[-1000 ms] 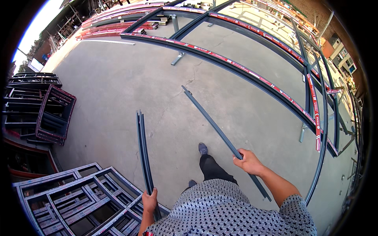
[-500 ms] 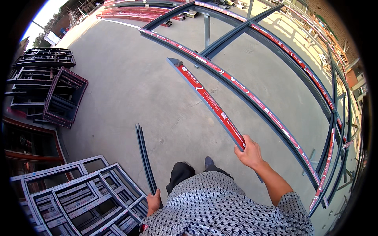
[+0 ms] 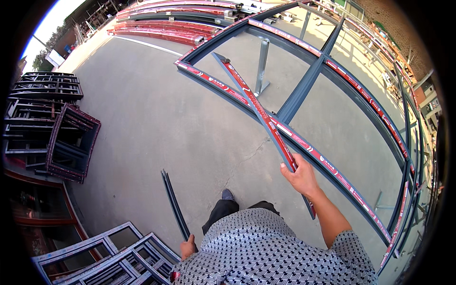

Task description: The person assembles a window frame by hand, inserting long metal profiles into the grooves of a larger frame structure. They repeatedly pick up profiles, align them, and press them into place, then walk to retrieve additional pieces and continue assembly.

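Note:
My right hand (image 3: 300, 175) is closed around a long grey metal profile bar (image 3: 260, 111) with red protective film on its face. The bar slants up and away to the left, and its far part overlaps the near rail of a big grey frame (image 3: 304, 92) in the picture; whether they touch I cannot tell. Low at my left side, my left hand (image 3: 188, 247) grips a pair of thin dark profile strips (image 3: 174, 204) that point away from me. The lower ends of the strips are hidden by that hand and my shirt.
Finished window frames (image 3: 107, 251) lie stacked at the near left, with more dark frames (image 3: 71, 142) farther off. Bundles of red-wrapped profiles (image 3: 166, 31) lie at the back. A metal support leg (image 3: 261, 66) stands by the big frame. Grey concrete floor (image 3: 137, 114) spreads between.
I have stepped forward, so the big frame sits closer. The red-filmed bar has swung from beside the frame to across its near rail in view. Both hands keep their holds.

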